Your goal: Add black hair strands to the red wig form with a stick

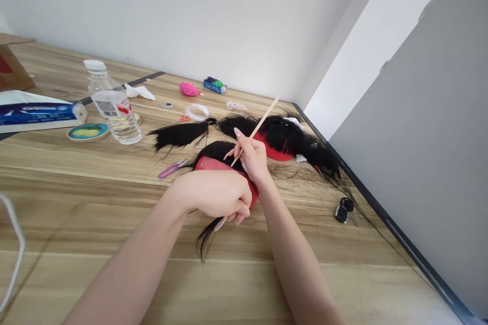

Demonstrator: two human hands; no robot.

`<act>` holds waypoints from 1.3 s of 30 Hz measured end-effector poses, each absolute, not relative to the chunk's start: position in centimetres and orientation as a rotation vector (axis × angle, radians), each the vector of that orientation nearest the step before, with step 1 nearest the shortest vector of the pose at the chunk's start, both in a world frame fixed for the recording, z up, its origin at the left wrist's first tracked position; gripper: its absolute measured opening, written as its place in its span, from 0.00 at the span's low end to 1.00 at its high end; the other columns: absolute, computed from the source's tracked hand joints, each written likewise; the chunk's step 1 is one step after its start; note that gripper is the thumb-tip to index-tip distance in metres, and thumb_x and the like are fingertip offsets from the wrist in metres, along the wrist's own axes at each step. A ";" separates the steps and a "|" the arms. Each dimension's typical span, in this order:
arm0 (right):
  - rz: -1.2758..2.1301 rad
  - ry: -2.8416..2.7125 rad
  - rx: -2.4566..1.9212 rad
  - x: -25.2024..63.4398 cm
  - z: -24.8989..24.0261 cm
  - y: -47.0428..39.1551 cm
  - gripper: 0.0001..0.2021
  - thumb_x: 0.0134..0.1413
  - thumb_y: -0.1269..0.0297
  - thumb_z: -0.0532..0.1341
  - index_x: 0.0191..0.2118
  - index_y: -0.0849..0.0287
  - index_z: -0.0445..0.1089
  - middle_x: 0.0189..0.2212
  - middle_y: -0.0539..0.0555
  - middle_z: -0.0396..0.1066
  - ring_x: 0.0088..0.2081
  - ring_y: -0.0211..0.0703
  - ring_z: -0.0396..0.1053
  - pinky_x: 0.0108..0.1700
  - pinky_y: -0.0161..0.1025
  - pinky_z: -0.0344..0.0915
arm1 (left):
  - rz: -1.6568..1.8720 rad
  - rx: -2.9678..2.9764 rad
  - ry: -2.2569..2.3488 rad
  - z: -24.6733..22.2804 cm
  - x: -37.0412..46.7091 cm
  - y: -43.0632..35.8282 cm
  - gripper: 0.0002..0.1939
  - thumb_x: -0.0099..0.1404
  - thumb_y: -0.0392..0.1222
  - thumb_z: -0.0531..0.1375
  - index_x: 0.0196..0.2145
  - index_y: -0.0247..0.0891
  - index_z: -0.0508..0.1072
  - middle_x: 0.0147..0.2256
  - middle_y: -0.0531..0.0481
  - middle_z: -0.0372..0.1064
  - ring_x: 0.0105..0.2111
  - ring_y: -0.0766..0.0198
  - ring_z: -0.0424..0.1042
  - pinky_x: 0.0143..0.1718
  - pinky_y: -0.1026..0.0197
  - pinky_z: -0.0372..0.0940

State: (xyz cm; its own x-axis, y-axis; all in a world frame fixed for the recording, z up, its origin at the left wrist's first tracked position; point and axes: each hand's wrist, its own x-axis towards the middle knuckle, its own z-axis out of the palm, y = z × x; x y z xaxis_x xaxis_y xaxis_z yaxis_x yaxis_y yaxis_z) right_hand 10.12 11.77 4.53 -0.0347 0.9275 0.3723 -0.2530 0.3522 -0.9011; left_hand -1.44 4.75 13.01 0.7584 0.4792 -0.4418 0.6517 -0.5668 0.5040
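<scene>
The red-lined hairpiece [213,163] lies near the middle of the wooden table [76,203], well in from the right edge, and we see black strands trailing from it toward the near edge. Starting at the left edge, we find a blue and white packet [36,113], a round coaster [88,132] and a clear water bottle [112,104]. A purple clip [172,168] lies just beside the hairpiece. Our left hand [217,195] is clenched around a lock of its hair, pressing down on it. Our right hand [252,155] pinches a thin wooden stick [263,121], tilted, its lower tip at the hairpiece. A second hairpiece [282,139] lies beyond, and keys [343,209] near the right edge.
</scene>
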 end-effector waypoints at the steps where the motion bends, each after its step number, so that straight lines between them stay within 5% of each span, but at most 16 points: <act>1: 1.100 -1.237 -0.707 10.1 4.5 11.8 0.24 0.54 0.50 0.62 0.13 0.57 0.64 0.08 0.42 0.49 0.16 0.35 0.65 0.23 0.33 0.64 | -0.342 2.280 0.849 13.0 -1.4 4.8 0.12 0.60 0.33 0.51 0.25 0.37 0.72 0.28 0.52 0.75 0.25 0.68 0.69 0.26 0.67 0.60; 6: 1.114 -1.226 -0.701 10.1 4.7 11.6 0.24 0.54 0.50 0.63 0.13 0.58 0.64 0.11 0.45 0.57 0.18 0.35 0.67 0.24 0.32 0.64 | -0.358 2.291 0.920 13.3 -1.6 4.8 0.12 0.59 0.34 0.51 0.25 0.38 0.73 0.28 0.53 0.75 0.25 0.68 0.69 0.26 0.66 0.59; 20: 1.085 -1.273 -0.781 10.3 5.0 11.3 0.26 0.54 0.49 0.61 0.12 0.58 0.63 0.09 0.44 0.52 0.17 0.35 0.64 0.28 0.35 0.67 | -0.342 2.252 1.093 12.5 -2.2 5.7 0.13 0.59 0.38 0.51 0.25 0.37 0.74 0.29 0.49 0.76 0.27 0.64 0.71 0.29 0.63 0.59; 27: 1.075 -1.284 -0.765 10.2 4.4 12.0 0.25 0.53 0.48 0.62 0.14 0.58 0.64 0.12 0.46 0.58 0.19 0.35 0.66 0.27 0.34 0.66 | -0.326 2.271 1.130 12.1 -2.1 6.0 0.13 0.60 0.37 0.52 0.24 0.37 0.74 0.29 0.49 0.76 0.26 0.65 0.71 0.28 0.64 0.59; 35: 1.060 -1.437 -0.814 10.8 5.0 11.0 0.21 0.50 0.47 0.64 0.19 0.59 0.69 0.10 0.44 0.57 0.12 0.29 0.50 0.15 0.32 0.47 | -0.322 2.266 1.124 11.9 -2.0 6.2 0.13 0.61 0.38 0.52 0.25 0.36 0.74 0.28 0.49 0.76 0.26 0.64 0.71 0.29 0.64 0.59; 39: 1.057 -1.479 -0.803 11.1 5.2 10.8 0.22 0.50 0.45 0.64 0.20 0.59 0.70 0.10 0.44 0.57 0.13 0.31 0.51 0.16 0.33 0.49 | -0.301 2.258 1.130 11.7 -2.1 6.2 0.12 0.60 0.37 0.53 0.24 0.37 0.75 0.28 0.50 0.76 0.26 0.65 0.71 0.29 0.64 0.59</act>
